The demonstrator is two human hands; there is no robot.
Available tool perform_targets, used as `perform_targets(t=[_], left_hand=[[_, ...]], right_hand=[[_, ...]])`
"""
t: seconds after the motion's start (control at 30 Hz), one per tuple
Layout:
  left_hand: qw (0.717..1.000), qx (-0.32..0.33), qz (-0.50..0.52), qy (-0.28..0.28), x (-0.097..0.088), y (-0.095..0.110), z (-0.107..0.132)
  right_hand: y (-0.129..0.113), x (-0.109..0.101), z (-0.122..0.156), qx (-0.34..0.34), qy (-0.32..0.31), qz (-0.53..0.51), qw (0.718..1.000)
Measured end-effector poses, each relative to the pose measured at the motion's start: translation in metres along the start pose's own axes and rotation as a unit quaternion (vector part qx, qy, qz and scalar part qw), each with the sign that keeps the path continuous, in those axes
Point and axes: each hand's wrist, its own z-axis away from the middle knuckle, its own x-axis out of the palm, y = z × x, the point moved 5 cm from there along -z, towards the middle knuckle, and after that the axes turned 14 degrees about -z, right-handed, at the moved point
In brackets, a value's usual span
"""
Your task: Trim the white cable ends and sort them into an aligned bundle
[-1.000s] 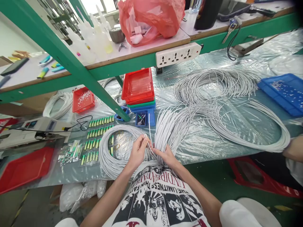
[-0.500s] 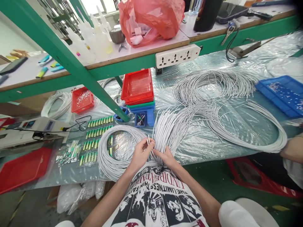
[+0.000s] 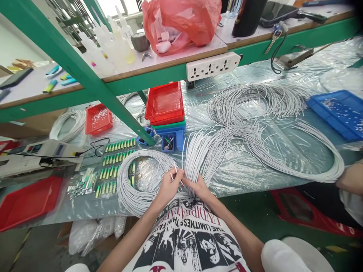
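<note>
My left hand point(image 3: 171, 184) is closed in a pinch on thin white cable ends that poke up between thumb and fingers. Close beside it, my right hand point(image 3: 199, 187) is wrapped round the lower part of a fanned white cable bundle point(image 3: 195, 153), its thumb reaching toward the left fingertips. One strand stands apart at the bundle's left side. The bundle curves right and back into a larger heap of cables. Left of my hands lies a coil of white cable point(image 3: 127, 189), its right edge partly behind my left hand. The exact grip between the fingertips is too small to make out.
Behind my hands are stacked red trays point(image 3: 164, 104) and a small blue bin point(image 3: 168, 142). Rows of green-yellow parts point(image 3: 109, 173) lie left. A slanting green post point(image 3: 124, 117) carries the shelf with a power strip point(image 3: 212, 67). Another person's arm point(image 3: 351, 177) is at right.
The cable ends in my left fingers have tilted over to the left. One strand at the bundle's left edge now stands more separate. My right hand has hardly moved.
</note>
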Motion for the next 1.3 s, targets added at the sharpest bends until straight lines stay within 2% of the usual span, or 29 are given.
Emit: perform_targets(t=[0.17, 0.37, 0.5, 0.7, 0.83, 0.93, 1.03, 1.17, 1.23, 1.3], left_hand=[[1.000, -0.004, 0.023, 0.000, -0.001, 0.001, 0.001], [0.999, 0.005, 0.036, 0.027, -0.007, 0.005, -0.001], [0.999, -0.003, 0.025, 0.039, -0.011, 0.008, -0.003], [0.999, -0.002, 0.052, 0.012, 0.000, 0.016, 0.006], [0.987, -0.014, 0.162, -0.002, 0.008, 0.020, 0.012], [0.953, -0.063, 0.296, -0.024, 0.012, 0.019, 0.016], [0.934, -0.068, 0.347, -0.048, 0.012, 0.022, 0.022], [0.960, -0.018, 0.263, -0.091, -0.005, 0.041, 0.034], [0.967, -0.014, 0.230, -0.104, -0.025, 0.054, 0.043], [0.971, -0.016, 0.226, -0.078, -0.059, 0.066, 0.054]], right_hand=[[-0.003, 0.003, 0.002, 0.011, -0.015, 0.016, 1.000], [0.000, 0.001, 0.001, 0.007, -0.019, 0.050, 0.999], [0.000, 0.004, 0.001, -0.021, -0.029, 0.098, 0.995], [-0.004, 0.008, 0.000, -0.044, -0.027, 0.147, 0.988], [-0.005, 0.006, -0.003, -0.048, -0.021, 0.161, 0.986], [-0.009, 0.001, -0.006, -0.026, -0.009, 0.144, 0.989], [-0.027, -0.001, -0.014, -0.025, -0.019, 0.139, 0.990], [-0.078, -0.008, -0.035, -0.042, -0.017, 0.115, 0.992], [-0.114, -0.018, -0.050, -0.066, 0.008, 0.074, 0.995], [-0.154, -0.030, -0.065, -0.096, 0.036, 0.025, 0.994]])
